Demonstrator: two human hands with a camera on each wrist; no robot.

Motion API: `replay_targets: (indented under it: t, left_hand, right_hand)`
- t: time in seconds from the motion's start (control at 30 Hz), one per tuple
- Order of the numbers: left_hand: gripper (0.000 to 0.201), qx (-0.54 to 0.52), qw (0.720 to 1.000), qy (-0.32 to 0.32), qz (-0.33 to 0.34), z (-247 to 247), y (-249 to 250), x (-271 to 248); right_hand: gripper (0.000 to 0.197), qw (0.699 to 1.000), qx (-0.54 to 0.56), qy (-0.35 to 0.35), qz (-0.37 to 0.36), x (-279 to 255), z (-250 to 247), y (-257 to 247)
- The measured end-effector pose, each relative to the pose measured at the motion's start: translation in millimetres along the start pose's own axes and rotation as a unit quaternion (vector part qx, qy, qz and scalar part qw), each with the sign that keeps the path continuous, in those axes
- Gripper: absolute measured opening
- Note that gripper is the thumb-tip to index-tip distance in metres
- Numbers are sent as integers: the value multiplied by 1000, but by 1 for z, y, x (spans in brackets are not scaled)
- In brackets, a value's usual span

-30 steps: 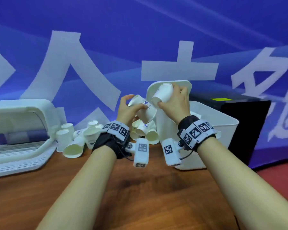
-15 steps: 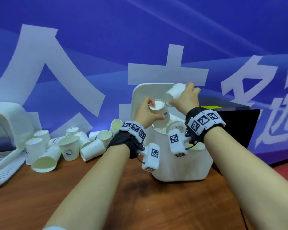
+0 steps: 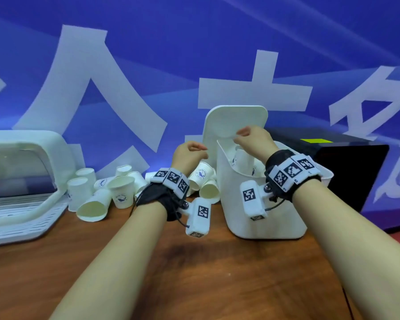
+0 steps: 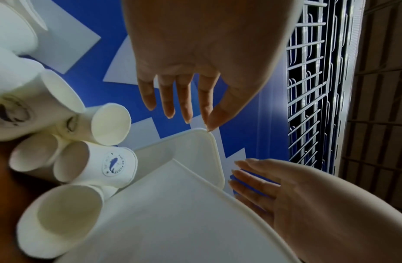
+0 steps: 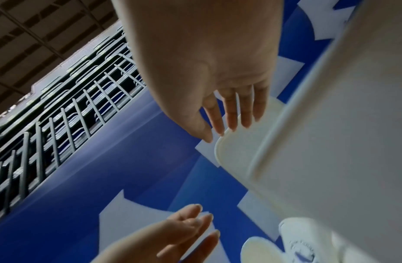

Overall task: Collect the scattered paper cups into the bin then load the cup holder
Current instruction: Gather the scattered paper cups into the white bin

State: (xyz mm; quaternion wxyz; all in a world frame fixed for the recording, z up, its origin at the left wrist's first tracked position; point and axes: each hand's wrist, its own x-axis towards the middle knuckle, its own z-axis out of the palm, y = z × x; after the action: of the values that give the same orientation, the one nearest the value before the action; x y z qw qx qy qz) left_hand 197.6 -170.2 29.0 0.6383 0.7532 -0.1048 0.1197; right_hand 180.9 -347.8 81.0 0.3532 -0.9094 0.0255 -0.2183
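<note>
A white bin (image 3: pixel 263 218) stands on the wooden table with its lid (image 3: pixel 236 121) tipped up behind it; several paper cups (image 3: pixel 242 162) lie inside. My right hand (image 3: pixel 247 137) hovers over the bin's opening, fingers loose and empty, as the right wrist view confirms (image 5: pixel 231 115). My left hand (image 3: pixel 194 151) hangs just left of the bin above the loose cups, also empty, its fingers straight (image 4: pixel 179 106). More white cups with a blue logo (image 3: pixel 120 192) lie scattered left of the bin, some (image 4: pixel 112 163) leaning against its wall (image 4: pixel 195 204).
A white cup holder with a slatted base (image 3: pixel 21 158) sits at the table's far left. A black box (image 3: pixel 344 169) stands right behind the bin. A blue banner wall closes off the back. Bare wooden table (image 3: pixel 194 273) lies in front.
Both hands held a cup over the bin earlier; now both are empty. The left hand has moved left, off the bin, toward the loose cups.
</note>
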Motion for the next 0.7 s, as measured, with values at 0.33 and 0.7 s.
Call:
replay_targets:
  t: [0.33,0.7]
  left_hand:
    - [19,50,995,78,-39,-99,-24,-30]
    - [27,53,974,148,-165,-204,-90,-40]
  right_hand:
    - [30,986,139,-73,-55,-45,85,-69]
    - [41,975,133,-179,-14,-57,213,-86]
